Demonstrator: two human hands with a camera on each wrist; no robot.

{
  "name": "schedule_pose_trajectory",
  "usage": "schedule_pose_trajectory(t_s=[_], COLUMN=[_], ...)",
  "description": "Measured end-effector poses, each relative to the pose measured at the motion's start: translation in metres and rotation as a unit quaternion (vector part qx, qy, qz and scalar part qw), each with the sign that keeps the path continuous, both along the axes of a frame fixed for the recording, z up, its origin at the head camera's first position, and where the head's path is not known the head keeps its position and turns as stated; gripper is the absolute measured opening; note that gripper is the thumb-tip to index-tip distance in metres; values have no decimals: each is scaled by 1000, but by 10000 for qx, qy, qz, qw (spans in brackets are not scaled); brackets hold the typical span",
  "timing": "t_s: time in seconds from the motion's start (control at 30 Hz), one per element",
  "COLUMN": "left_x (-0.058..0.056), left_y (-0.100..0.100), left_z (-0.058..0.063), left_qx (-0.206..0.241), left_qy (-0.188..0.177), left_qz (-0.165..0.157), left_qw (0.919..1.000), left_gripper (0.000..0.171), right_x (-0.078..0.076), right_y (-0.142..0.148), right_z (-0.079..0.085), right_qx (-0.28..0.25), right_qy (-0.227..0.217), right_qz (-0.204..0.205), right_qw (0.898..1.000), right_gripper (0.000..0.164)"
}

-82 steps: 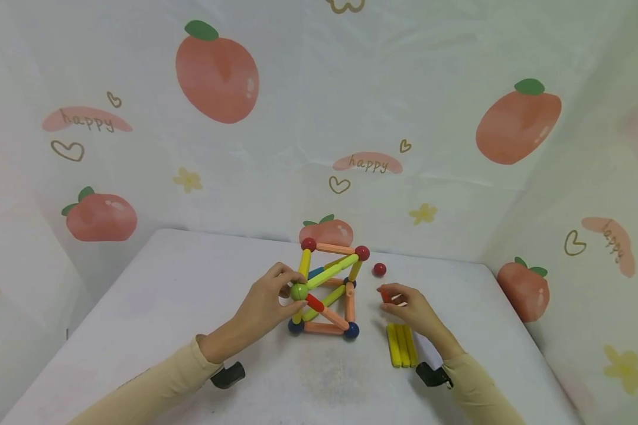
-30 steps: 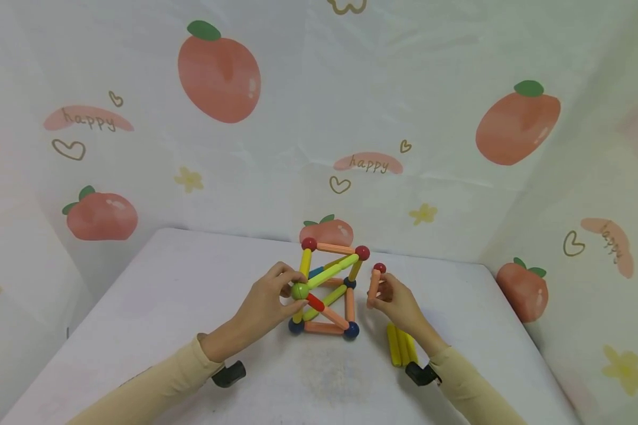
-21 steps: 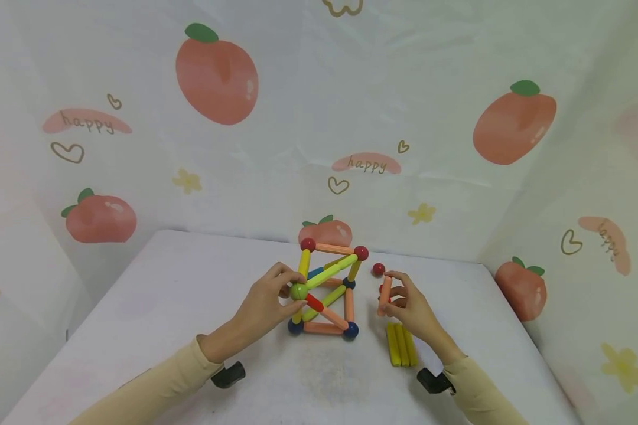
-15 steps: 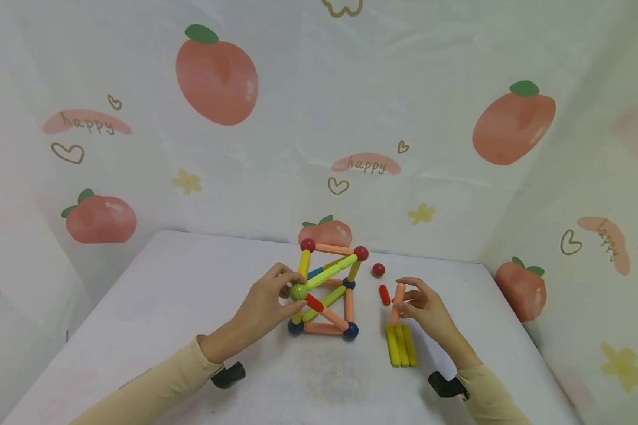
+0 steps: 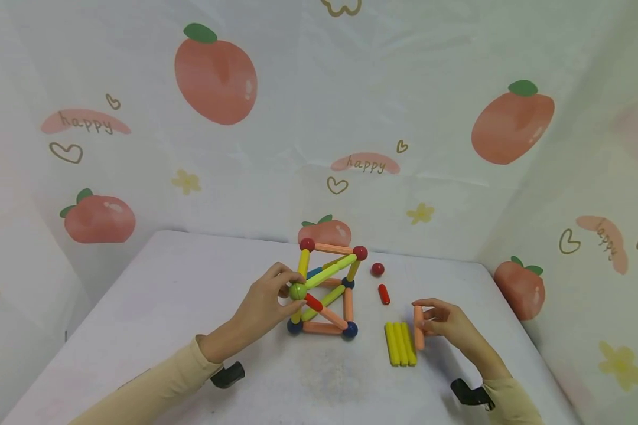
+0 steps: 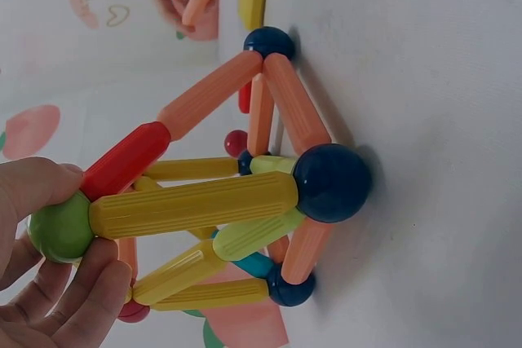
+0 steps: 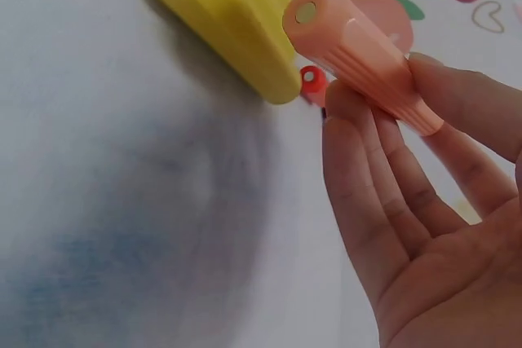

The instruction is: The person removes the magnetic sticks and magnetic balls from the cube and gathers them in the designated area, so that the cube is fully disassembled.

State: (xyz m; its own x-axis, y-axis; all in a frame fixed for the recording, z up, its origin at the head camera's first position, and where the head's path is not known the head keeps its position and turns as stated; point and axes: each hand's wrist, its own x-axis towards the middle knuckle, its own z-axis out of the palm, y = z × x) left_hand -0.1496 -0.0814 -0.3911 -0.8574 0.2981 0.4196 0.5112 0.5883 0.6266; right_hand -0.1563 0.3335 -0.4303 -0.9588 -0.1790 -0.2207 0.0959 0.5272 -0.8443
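Note:
A frame of magnetic rods and balls stands on the white table, with dark blue balls (image 5: 350, 329) at its base and red balls (image 5: 360, 253) on top. At its near left upper corner my left hand (image 5: 263, 304) pinches the green ball (image 6: 61, 227). A short red rod (image 6: 129, 160) and a yellow rod (image 6: 196, 204) meet that ball. My right hand (image 5: 452, 326) pinches an orange magnetic rod (image 7: 359, 59) between thumb and fingers, just right of several yellow rods (image 5: 400, 344) lying side by side.
Behind the yellow rods lie a short red rod (image 5: 384, 294) and a loose red ball (image 5: 377, 269). A fruit-patterned cloth (image 5: 276, 177) hangs behind the table (image 5: 191, 265). Dark wrist-camera mounts (image 5: 470, 393) sit at both wrists.
The right hand has put down the short red rod, and the orange rod in its fingers has moved right and nearer, past the yellow rods. My left hand has kept its pinch on the green ball.

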Motion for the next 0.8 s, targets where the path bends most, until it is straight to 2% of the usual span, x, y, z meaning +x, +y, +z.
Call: schedule_pose_trajectory(t_s=[0.3,0.8], left_x=[1,1], left_y=[0,0], left_z=[1,1], left_qx=[29,37], left_qy=[12,-60], left_qz=[-32,-13], left_qw=[10000,10000], left_gripper=[40,40], right_x=[2,3], right_y=[5,8], right_z=[-9,-23], right_qx=[182,130], right_qy=[-451,-310], right_qz=[248,490], right_qw=[9985,9982], right_gripper=[51,49])
